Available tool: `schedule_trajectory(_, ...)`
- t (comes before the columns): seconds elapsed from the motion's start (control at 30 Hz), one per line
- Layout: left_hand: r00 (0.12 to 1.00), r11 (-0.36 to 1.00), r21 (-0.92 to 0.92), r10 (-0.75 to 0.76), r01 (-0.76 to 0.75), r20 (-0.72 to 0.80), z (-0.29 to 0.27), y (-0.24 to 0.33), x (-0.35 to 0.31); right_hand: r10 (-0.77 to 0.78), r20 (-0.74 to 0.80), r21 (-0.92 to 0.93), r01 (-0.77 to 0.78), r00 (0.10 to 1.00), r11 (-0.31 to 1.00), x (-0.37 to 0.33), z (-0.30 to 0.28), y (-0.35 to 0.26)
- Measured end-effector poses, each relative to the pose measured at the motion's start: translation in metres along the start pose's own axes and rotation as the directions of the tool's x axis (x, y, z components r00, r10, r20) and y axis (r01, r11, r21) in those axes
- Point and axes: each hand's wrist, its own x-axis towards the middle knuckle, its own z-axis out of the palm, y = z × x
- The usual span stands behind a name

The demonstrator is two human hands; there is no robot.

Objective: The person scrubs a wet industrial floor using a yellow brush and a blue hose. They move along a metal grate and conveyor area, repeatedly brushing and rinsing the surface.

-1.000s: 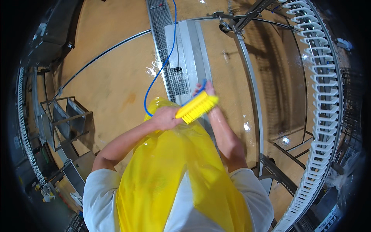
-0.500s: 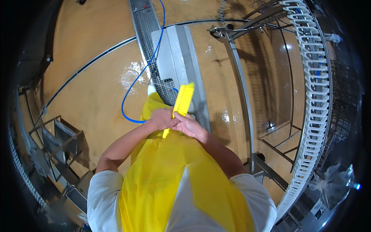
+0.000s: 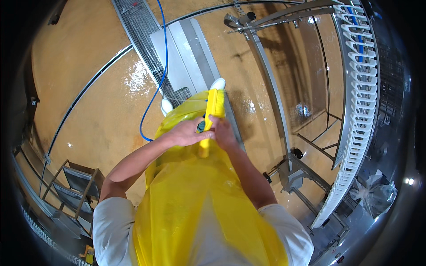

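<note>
My right hand [image 3: 223,133] is closed around the handle of a yellow brush [image 3: 214,104] in front of my waist. The brush points away from me, bristles toward the right. My left hand [image 3: 184,132] meets it from the left, its fingers curled around a small dark green piece [image 3: 201,127] against the brush handle. What that piece belongs to is hidden. A blue hose [image 3: 166,44] comes down from the far side and loops behind my left forearm. A long yellow apron [image 3: 177,190] covers my front.
My white boots [image 3: 167,107] stand beside a floor drain grate [image 3: 142,40] and grey metal cover plates [image 3: 184,53]. The tan floor [image 3: 97,119] is wet. On the right run a metal frame [image 3: 270,84] and a white-linked conveyor [image 3: 364,88]. A metal rack [image 3: 73,193] stands at left.
The brush has turned more upright and shifted slightly right, with my right hand higher on it. My hands have parted a little, showing the dark green piece. Both boots show more fully.
</note>
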Motion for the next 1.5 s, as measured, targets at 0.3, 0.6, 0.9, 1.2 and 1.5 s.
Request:
schedule_trajectory(0.3, 0.912, 0.992, 0.076, -0.059, 0.098, -0.405, -0.018, -0.139, 0.021, 0.163, -0.184, -0.416, -0.227, 0.969, 0.88, 0.079, -0.087, -0.037)
schedule_trajectory(0.6, 0.838, 0.956, -0.032, -0.271, 0.291, -0.474, 0.029, -0.283, -0.056, -0.596, -0.069, -0.869, 0.245, 0.8, 0.43, 0.18, -0.086, -0.171)
schedule_trajectory(0.9, 0.818, 0.936, -0.106, -0.345, 0.335, -0.461, 0.057, -0.245, -0.05, -0.668, -0.15, -0.986, -0.063, 0.729, 0.154, 0.298, -0.057, -0.212)
schedule_trajectory(1.2, 0.696, 0.899, -0.334, -0.432, 0.282, -0.574, 0.077, -0.249, -0.095, -0.676, 0.044, -0.986, 0.142, 0.735, 0.09, 0.232, -0.028, -0.243)
schedule_trajectory(1.5, 0.738, 0.899, -0.308, -0.433, 0.312, -0.517, 0.09, -0.26, -0.119, -0.034, -0.371, -0.916, -0.372, 0.928, -0.152, 0.223, -0.242, 0.004)
